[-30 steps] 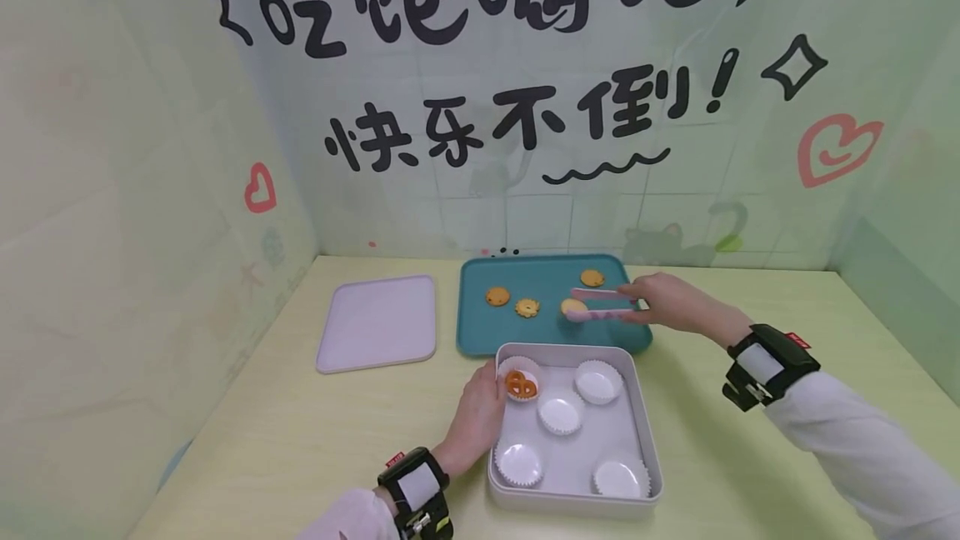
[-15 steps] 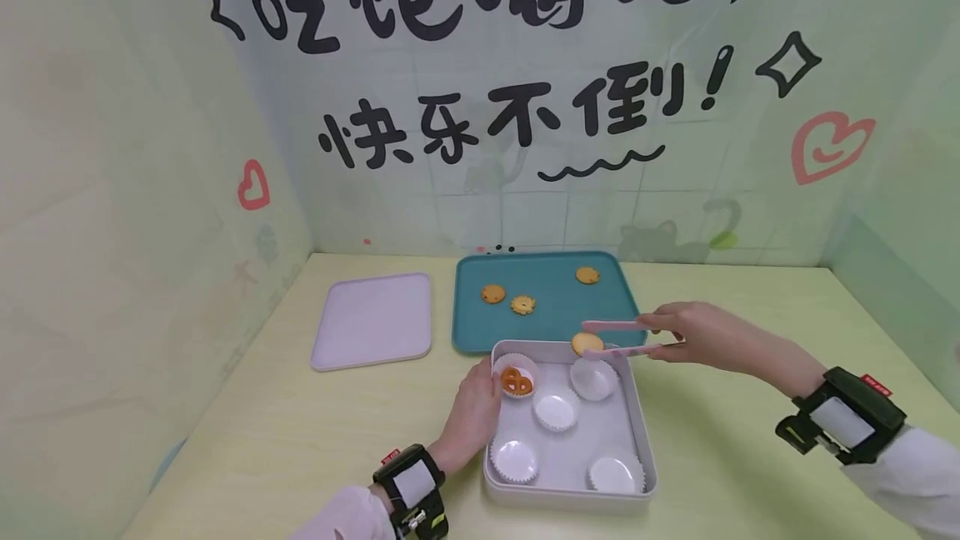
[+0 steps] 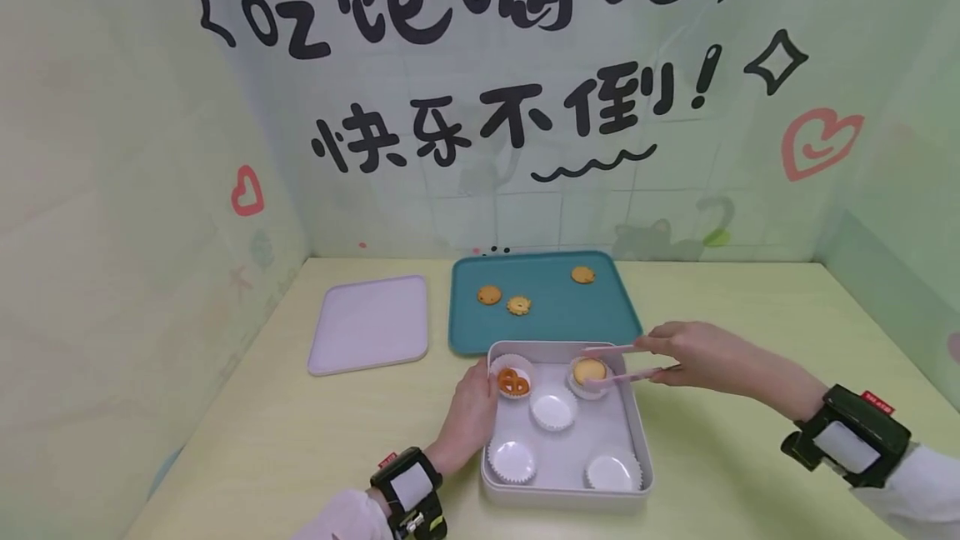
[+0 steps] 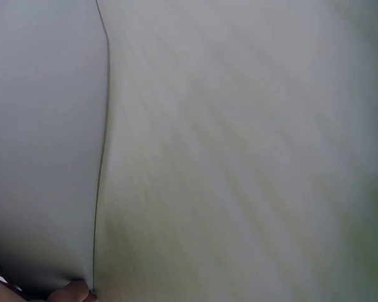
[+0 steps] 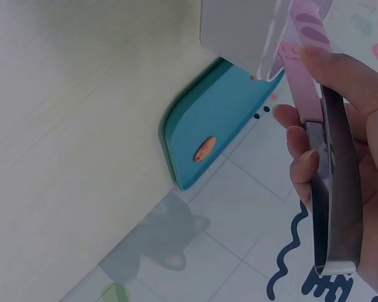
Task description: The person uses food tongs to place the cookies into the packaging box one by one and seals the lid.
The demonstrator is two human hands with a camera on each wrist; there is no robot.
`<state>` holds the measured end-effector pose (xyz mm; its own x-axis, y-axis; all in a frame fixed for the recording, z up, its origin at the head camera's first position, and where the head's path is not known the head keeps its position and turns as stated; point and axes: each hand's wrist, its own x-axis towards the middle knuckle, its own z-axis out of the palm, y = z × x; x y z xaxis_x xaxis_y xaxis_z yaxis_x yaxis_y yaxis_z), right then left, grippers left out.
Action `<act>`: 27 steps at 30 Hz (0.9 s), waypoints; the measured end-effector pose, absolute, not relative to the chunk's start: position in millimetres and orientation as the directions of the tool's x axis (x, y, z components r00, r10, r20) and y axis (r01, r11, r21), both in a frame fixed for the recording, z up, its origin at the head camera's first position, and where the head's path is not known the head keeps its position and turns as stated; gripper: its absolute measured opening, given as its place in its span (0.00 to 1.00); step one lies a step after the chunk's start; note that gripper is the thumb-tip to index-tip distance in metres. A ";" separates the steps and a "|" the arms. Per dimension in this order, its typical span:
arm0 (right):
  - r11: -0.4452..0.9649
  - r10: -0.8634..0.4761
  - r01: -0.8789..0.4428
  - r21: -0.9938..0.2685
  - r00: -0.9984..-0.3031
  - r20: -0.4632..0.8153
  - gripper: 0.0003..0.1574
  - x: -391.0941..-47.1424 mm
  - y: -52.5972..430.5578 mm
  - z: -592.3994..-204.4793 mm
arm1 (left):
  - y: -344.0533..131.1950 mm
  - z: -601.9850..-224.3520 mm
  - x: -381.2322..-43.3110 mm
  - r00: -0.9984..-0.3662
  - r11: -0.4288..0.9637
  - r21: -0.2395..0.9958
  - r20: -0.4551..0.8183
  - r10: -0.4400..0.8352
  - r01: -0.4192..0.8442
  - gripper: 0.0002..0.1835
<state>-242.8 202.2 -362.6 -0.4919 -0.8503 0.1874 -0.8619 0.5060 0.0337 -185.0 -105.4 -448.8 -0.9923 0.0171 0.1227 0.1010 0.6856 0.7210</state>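
The right hand [image 3: 678,351] pinches pink tongs [image 3: 618,362] round a biscuit [image 3: 589,370] sitting in a paper cup [image 3: 587,379] inside the grey tin [image 3: 638,440]; the left hand [image 3: 471,417] rests against the tin's edge, fingers relaxed. The biscuit looks light and brittle; best gripped gently at its rim.

A pale yellow-green bench [image 3: 750,440] is carrying 3 flat things. A pale lilac tray [image 3: 369,324] is lying on its left part, well apart from the near edge. Just to the right of it a teal tray [image 3: 555,319] is sitting against the back wall, bearing 3 biscuits. In front of the teal tray, touching or almost touching its near rim, a white square box [image 3: 562,457] is resting on the bench, holding 5 white paper cups, 2 of them filled
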 end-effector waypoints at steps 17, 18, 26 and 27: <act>0.516 -0.855 -0.853 0.070 -0.509 0.097 0.19 -244.9 183.1 -354.6 | -105.9 -447.6 -184.7 -0.994 0.677 0.732 0.105 0.005 0.080 0.21; 0.518 -0.854 -0.852 0.075 -0.511 0.096 0.20 -245.1 182.5 -354.0 | -106.0 -447.6 -184.8 -0.994 0.677 0.731 0.109 0.004 0.083 0.21; 0.553 -0.830 -0.832 0.039 -0.547 0.111 0.23 -246.7 180.5 -342.9 | -105.5 -447.9 -184.9 -0.991 0.680 0.726 0.130 0.017 0.106 0.20; 0.555 -0.828 -0.832 0.023 -0.549 0.118 0.24 -248.0 179.5 -340.8 | -105.3 -448.0 -184.9 -0.991 0.683 0.722 0.132 0.017 0.108 0.20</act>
<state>-248.0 179.5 -340.8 -0.5488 -0.8275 0.1184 -0.8317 0.5548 0.0227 -184.9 -105.3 -448.0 -0.9911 0.0171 0.1323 0.1082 0.6829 0.7225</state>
